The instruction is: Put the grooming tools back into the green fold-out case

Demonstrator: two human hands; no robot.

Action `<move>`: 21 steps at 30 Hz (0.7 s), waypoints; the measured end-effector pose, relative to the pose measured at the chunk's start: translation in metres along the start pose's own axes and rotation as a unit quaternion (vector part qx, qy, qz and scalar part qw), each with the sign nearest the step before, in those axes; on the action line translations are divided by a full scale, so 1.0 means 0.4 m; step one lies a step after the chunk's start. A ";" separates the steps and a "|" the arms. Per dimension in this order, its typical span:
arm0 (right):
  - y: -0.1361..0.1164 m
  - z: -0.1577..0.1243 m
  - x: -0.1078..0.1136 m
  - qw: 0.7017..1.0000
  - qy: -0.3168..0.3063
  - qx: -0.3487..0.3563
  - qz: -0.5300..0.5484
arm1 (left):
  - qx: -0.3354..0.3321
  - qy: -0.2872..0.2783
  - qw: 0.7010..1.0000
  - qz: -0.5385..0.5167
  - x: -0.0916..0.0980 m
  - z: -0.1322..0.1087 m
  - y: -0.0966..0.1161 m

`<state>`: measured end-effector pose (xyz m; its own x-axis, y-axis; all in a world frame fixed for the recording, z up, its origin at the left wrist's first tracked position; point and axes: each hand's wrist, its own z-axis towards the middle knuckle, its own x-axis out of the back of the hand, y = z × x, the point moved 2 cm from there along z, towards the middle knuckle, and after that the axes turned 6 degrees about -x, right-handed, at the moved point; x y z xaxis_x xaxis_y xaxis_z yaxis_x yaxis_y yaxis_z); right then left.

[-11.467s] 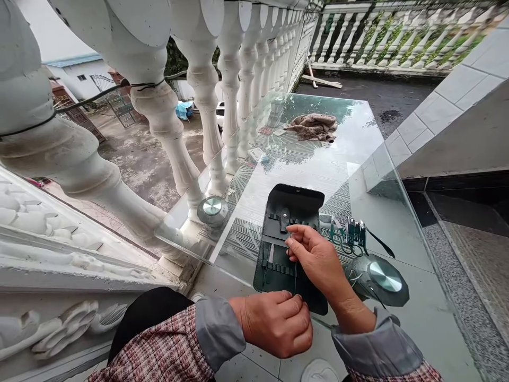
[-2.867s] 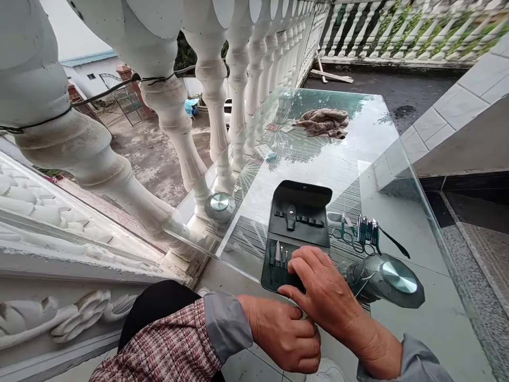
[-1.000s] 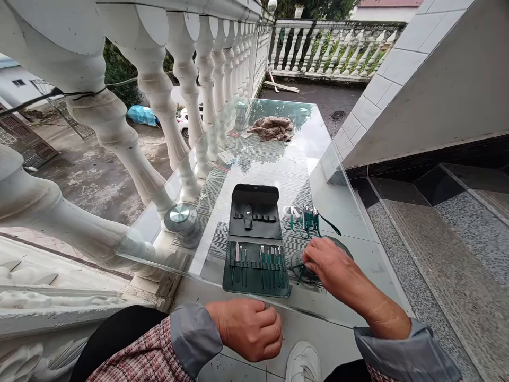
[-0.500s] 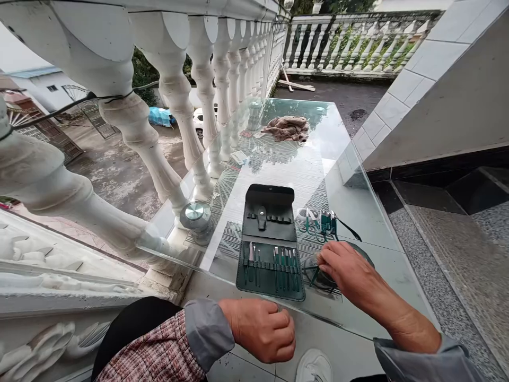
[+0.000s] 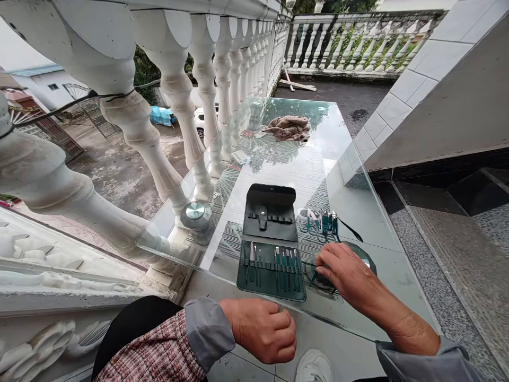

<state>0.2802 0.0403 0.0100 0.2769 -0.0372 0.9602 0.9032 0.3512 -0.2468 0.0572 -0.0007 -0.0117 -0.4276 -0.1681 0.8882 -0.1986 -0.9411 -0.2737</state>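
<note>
Green tool (image 5: 313, 277), thin and short to the eye, is gripped in the pinched fingertips of my right hand (image 5: 342, 270), just beside the right edge of the dark case. My fingers cover part of it, so I cannot tell if I have 1 piece there or 2. My left hand (image 5: 264, 330) hangs before the near edge of the glass table (image 5: 222, 260), fingers curled closed; whether anything is inside them I cannot tell.

Between and beyond my 2 hands lies the dark case (image 5: 270, 230), opened flat near that edge. Its lower panel carries slim tools (image 5: 283, 270) in 2 groups, with a gap in the loops between them. On the upper panel sit a small snapped pouch (image 5: 263, 218) and more loops.

Just past my right hand, nail clippers (image 5: 328, 222) stand close together, with scissors (image 5: 312, 225) lying between them and the case and a dark curved handle (image 5: 350, 228) reaching out to the right. My wrist and hand partly block the right table leg (image 5: 366, 257); the left table leg (image 5: 196, 210) shows plainly under the glass.

Farther off lie a small box (image 5: 240, 157) and a crumpled brown cloth (image 5: 288, 128). White balusters (image 5: 153, 143) run close along my left, and stone steps (image 5: 441, 233) are on my right.
</note>
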 end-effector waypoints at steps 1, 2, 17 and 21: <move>-0.002 0.001 0.000 1.000 0.002 0.000 0.002 | 0.000 0.000 1.000 -0.001 0.000 0.000 0.000; -0.004 0.002 0.000 1.000 0.004 -0.002 0.002 | 0.001 0.000 1.000 -0.001 0.000 0.000 0.000; -0.042 0.011 -0.010 0.998 0.036 -0.023 -0.053 | -0.009 0.007 1.000 0.004 0.010 0.005 -0.005; -0.034 0.007 -0.011 0.997 0.045 -0.027 -0.065 | -0.007 0.021 1.000 0.006 0.012 0.005 -0.007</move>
<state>0.2659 0.0382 0.0095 0.1835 -0.1640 0.9692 0.9490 0.2868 -0.1311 0.0576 0.0004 -0.0061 -0.4662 -0.1664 0.8689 -0.2059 -0.9348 -0.2895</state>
